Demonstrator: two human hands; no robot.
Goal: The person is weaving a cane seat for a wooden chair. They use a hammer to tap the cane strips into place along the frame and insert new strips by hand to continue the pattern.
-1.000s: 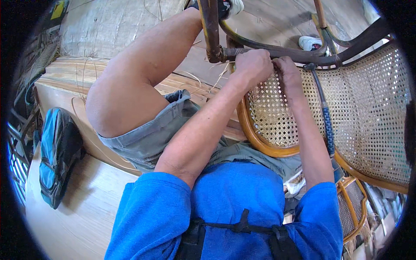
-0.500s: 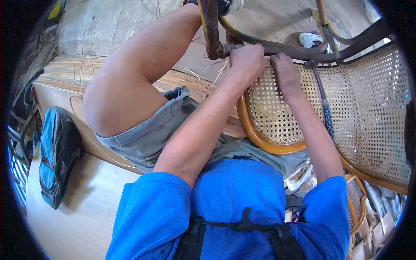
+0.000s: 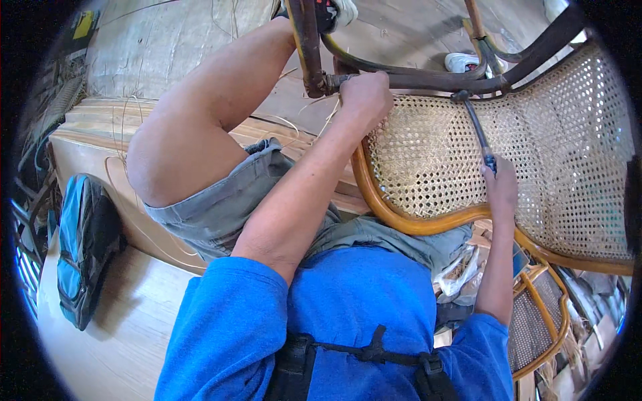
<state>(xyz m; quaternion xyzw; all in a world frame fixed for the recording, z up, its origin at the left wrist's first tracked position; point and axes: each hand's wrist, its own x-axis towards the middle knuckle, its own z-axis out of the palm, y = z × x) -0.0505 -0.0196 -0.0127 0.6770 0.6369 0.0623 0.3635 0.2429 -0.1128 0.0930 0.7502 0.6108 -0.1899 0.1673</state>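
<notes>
My left hand (image 3: 366,97) is closed at the inner edge of a dark chair frame rail (image 3: 421,81), near its corner. Its fingertips are hidden, so what they pinch there does not show. With my right hand (image 3: 502,189) I grip the handle of a hammer (image 3: 477,127), whose small dark head rests near the rail. The hammer lies over the woven cane panel (image 3: 428,160) of the chair, which spreads across my lap. A glossy orange-brown rim (image 3: 414,226) curves along the panel's near edge.
A blue and black backpack (image 3: 77,250) lies on a pale board at left. Long wooden strips (image 3: 100,123) are stacked beyond it, with thin loose cane strands about. Another cane-panelled frame (image 3: 562,321) stands at lower right beside plastic and scraps. A white shoe (image 3: 461,62) is beyond the chair.
My right hand has left the rail beside my left hand, come back toward me and taken hold of the hammer's handle. My left hand stays at the rail. The whole view has shifted slightly.
</notes>
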